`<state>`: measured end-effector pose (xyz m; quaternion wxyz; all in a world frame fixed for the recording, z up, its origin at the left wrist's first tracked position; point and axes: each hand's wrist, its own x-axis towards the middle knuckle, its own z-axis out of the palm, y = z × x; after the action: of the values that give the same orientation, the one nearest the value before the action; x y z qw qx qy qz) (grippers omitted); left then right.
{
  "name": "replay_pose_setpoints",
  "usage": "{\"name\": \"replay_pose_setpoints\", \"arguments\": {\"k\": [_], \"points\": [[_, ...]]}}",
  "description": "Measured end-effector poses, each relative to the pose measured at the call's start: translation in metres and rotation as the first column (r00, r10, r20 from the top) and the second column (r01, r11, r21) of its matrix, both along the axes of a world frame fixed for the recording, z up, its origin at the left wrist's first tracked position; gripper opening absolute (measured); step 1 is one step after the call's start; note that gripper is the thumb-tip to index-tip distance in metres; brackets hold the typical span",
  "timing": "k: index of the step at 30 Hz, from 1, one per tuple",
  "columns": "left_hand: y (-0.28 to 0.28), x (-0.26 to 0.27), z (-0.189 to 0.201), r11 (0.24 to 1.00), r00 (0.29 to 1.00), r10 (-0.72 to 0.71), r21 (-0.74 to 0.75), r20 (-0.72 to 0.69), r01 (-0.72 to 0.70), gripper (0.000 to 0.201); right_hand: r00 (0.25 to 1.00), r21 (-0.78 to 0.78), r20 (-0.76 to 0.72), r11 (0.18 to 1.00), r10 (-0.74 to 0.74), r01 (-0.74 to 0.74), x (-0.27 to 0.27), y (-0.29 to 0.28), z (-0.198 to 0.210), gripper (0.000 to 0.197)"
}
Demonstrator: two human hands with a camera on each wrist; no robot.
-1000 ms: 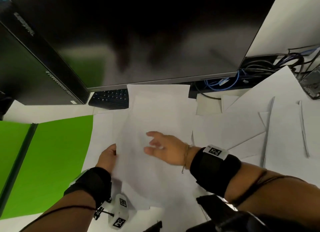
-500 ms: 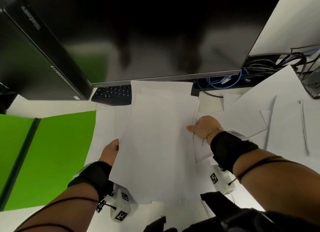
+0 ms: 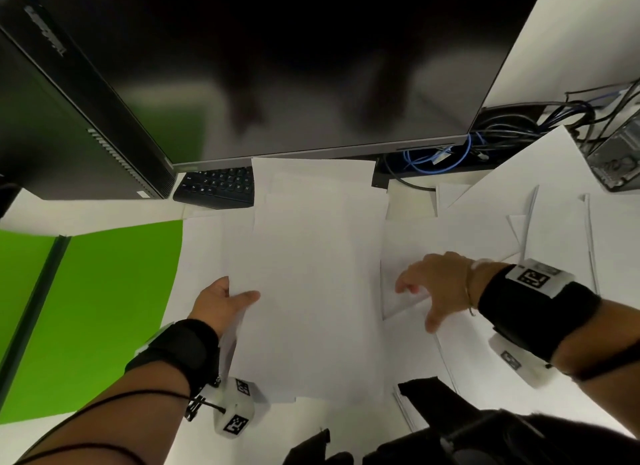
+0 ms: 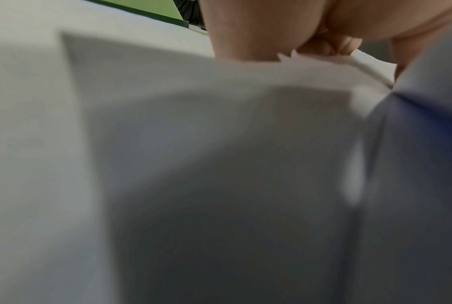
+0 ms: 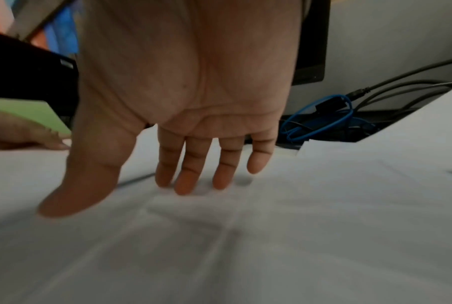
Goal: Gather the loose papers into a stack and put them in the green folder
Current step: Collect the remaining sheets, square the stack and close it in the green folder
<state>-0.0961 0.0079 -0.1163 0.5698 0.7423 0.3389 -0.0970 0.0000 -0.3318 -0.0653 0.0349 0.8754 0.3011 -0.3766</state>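
A stack of white papers [image 3: 311,274] lies mid-desk in the head view. My left hand [image 3: 225,300] pinches its left edge, thumb on top; the left wrist view shows the fingers [image 4: 320,47] curled under the sheets [image 4: 219,144]. To the right, my right hand [image 3: 427,288] is spread palm down, fingertips [image 5: 185,185] touching a loose sheet [image 3: 405,256]. The right wrist view shows the fingers straight on the paper [image 5: 271,226]. The green folder [image 3: 97,308] lies open at the left. More loose papers [image 3: 554,229] spread to the right.
A large dark monitor [image 3: 294,66] overhangs the far side, with a black keyboard [image 3: 218,187] beneath it. A black computer case [image 3: 69,118] stands at far left. Cables [image 3: 433,156] and a grey box [image 3: 616,159] sit at the back right. A dark object [image 3: 433,430] is at the near edge.
My right hand has moved right off the stack and then nearer, now spread flat on a loose sheet. The left hand keeps its hold on the stack's left edge.
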Motion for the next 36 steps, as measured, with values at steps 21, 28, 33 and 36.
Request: {"name": "replay_pose_setpoints", "arguments": {"k": [21,28,33,36], "points": [[-0.005,0.000,-0.001,1.000,0.998,0.006,-0.004,0.062,-0.006,0.018,0.948,-0.070,0.192,0.967,0.255,-0.246,-0.032,0.005,-0.021,0.052],[-0.006,-0.001,0.000,1.000,0.997,0.000,0.009,0.078,-0.001,0.019,0.987,0.016,0.092,0.991,0.129,-0.131,-0.028,0.002,-0.023,0.040],[-0.002,0.000,-0.004,1.000,0.998,-0.006,0.030,0.055,0.005,0.018,0.985,0.049,0.091,0.987,0.149,-0.154,-0.011,0.002,-0.017,0.021],[-0.001,-0.001,-0.005,1.000,0.999,-0.011,0.030,0.050,0.009,0.018,0.996,0.114,0.055,0.991,0.066,-0.072,0.002,-0.003,-0.014,0.023]]}}
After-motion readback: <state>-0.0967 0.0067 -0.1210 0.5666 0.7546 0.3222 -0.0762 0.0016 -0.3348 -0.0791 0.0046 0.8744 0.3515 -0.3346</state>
